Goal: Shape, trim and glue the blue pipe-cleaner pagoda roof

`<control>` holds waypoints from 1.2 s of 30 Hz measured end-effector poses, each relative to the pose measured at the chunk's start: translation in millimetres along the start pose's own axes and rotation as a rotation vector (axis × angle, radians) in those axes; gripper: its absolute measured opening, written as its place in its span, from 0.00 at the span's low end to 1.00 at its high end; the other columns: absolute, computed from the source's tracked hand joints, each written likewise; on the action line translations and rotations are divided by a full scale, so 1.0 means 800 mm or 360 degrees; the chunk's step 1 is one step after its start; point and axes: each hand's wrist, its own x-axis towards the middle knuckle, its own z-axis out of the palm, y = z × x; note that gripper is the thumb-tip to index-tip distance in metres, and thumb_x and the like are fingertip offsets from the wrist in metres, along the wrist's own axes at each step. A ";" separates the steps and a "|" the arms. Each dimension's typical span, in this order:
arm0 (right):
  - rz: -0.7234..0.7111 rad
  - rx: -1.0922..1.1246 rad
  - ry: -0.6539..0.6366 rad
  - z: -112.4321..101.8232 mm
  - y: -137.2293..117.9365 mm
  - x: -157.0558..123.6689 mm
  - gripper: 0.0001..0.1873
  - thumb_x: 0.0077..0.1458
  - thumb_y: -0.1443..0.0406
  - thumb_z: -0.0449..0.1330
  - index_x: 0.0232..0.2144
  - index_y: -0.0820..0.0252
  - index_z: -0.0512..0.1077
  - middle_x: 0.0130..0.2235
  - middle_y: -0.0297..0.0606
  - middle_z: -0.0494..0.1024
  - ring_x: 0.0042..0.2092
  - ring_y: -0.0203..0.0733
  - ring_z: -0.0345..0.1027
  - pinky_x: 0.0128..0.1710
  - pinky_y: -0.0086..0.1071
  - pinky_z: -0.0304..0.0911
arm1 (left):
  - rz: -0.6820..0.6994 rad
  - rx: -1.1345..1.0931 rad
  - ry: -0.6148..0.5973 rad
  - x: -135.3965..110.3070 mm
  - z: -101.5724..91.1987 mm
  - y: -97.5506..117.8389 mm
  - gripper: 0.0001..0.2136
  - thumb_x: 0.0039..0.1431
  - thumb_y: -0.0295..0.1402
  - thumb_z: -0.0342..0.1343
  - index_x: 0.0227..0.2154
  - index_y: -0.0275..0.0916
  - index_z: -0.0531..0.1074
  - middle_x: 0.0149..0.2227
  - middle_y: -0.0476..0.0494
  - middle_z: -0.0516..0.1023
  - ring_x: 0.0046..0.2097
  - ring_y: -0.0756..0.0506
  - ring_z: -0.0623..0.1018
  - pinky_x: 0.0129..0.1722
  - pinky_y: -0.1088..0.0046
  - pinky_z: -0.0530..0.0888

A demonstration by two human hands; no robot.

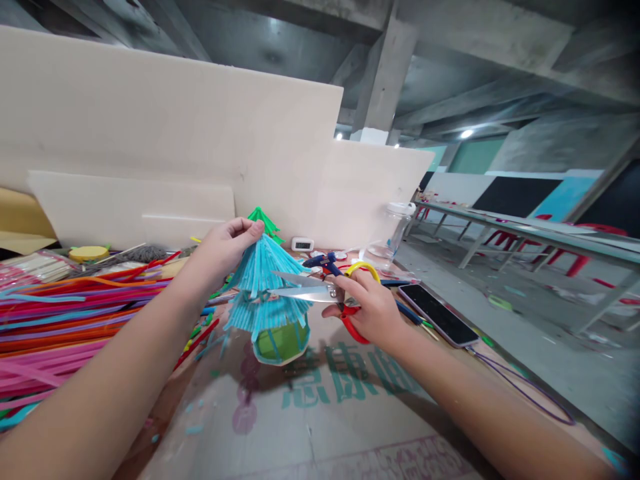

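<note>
Craft (281,312) tilts over the cardboard (280,440), top clamped in the fingers of the left hand (231,243). Fingers of the right hand (374,305) grip scissors (320,293), blades parted before its blue tiers. Strips (75,313) lie left, a phone (440,315) right.

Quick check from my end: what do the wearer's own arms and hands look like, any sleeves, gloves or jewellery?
Both the left hand and right hand are ungloved. The left forearm and right forearm are bare as far as the picture shows, with no sleeve, watch or bracelet visible. No ring shows on the fingers in view.
</note>
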 end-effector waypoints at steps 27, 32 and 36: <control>0.0700 0.0128 -0.0707 0.071 0.050 -0.044 0.24 0.54 0.67 0.60 0.54 0.59 0.67 0.43 0.45 0.76 0.38 0.42 0.71 0.39 0.34 0.64 | 0.0321 0.0494 -0.0100 -0.002 -0.001 -0.001 0.20 0.55 0.52 0.53 0.33 0.38 0.73 0.28 0.47 0.73 0.29 0.47 0.71 0.28 0.74 0.65; 0.0547 0.0145 -0.0500 0.041 0.021 -0.016 0.15 0.60 0.63 0.55 0.47 0.62 0.71 0.45 0.47 0.74 0.49 0.47 0.66 0.50 0.41 0.61 | 0.0337 0.0573 -0.0130 -0.001 -0.003 -0.002 0.20 0.56 0.52 0.52 0.35 0.37 0.74 0.29 0.48 0.73 0.29 0.48 0.70 0.27 0.75 0.64; 0.0000 0.0332 0.0037 0.007 -0.032 0.019 0.17 0.59 0.65 0.57 0.50 0.62 0.68 0.43 0.44 0.75 0.45 0.44 0.67 0.46 0.38 0.64 | 0.0317 0.0524 -0.0168 0.000 -0.002 -0.003 0.21 0.56 0.52 0.52 0.36 0.37 0.74 0.31 0.48 0.74 0.29 0.48 0.69 0.26 0.76 0.64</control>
